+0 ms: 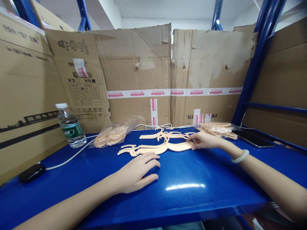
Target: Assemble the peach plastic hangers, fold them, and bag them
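Several flat, pale peach hanger-shaped pieces (155,147) lie in two loose rows on the blue shelf top (187,185). My left hand (137,172) rests palm down on the blue surface just in front of the nearer row, fingers stretched forward and slightly apart, holding nothing. My right hand (203,140) reaches in from the right and its fingertips press on the right end of a peach piece (179,146). A white bead bracelet (241,156) sits on that wrist.
A water bottle (70,126) stands at the left. Two clear bags of peach pieces lie at the back, one left (112,134), one right (219,128). A dark tablet (254,138), a white cable (69,158) with black adapter (31,172), and cardboard walls (144,73) surround the shelf.
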{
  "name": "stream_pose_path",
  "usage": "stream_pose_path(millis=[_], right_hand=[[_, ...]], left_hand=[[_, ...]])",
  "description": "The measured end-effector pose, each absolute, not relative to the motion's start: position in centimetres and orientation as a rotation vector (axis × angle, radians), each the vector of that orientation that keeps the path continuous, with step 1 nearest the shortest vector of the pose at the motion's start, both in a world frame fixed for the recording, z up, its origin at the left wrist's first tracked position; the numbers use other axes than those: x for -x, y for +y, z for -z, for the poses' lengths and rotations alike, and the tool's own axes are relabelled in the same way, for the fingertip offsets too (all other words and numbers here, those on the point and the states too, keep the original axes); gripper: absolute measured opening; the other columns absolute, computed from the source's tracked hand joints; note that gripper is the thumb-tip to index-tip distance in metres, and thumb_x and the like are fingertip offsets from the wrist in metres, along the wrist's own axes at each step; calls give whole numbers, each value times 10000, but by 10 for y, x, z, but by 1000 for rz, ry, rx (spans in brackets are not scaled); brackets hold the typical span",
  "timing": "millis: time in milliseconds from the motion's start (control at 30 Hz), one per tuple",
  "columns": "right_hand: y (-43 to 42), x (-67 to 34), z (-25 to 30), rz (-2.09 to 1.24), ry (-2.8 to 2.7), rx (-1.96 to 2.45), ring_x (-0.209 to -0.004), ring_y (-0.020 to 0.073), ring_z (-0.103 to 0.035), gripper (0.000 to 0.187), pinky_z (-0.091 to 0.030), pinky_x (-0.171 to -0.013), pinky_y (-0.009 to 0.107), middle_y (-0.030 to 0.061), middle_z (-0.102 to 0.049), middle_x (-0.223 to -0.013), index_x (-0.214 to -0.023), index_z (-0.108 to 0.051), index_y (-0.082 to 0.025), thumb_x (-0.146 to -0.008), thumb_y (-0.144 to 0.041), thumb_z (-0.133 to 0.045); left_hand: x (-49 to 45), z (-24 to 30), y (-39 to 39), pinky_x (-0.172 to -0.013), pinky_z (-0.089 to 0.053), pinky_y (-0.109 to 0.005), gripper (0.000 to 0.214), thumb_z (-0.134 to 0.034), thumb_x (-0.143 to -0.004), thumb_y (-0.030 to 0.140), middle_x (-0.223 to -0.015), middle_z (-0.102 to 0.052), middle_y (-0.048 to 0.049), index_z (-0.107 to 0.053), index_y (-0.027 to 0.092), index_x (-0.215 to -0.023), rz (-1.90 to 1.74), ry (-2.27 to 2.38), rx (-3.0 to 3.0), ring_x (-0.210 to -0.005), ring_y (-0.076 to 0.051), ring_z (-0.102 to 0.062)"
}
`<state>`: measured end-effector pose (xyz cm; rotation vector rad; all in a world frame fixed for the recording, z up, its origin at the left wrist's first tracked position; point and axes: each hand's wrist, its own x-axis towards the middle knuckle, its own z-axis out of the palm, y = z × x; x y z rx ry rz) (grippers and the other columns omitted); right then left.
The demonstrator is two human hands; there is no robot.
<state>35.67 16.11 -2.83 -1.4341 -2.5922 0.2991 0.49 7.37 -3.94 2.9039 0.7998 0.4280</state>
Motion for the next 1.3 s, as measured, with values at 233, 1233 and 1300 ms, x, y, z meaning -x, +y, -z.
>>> stream_pose_path(millis=[233,1233,1300], right_hand=[[161,-357,27,-313,-2593,1434,-590,150,-527,454,-345,-526,248,10,-583,-677,-1111,-654,-147,-743,-413,-643],[166,-395,17,-174,-2571,1699,-632,179,-551,462,-338,-529,248,27,-587,-718,-1090,-656,-169,-710,-432,-637],[167,-395,18,-177,-2577,1697,-627,174,-547,447,-338,-529,246,26,-586,-717,-1087,-658,-174,-717,-424,-631]], left_hand=[[-5,39,73,-1042,-373,-425,254,-466,-939,326,-1350,-503,-97,-550,228,-1158,-394,814,-2901,-1268,-262,-439],[-2,42,78,-1068,-349,-459,301,-472,-939,357,-1351,-495,-74,-535,243,-1210,-376,858,-2953,-1281,-264,-412],[-2,41,78,-1069,-350,-456,302,-476,-937,353,-1352,-495,-74,-533,242,-1212,-372,861,-2947,-1282,-262,-412]])
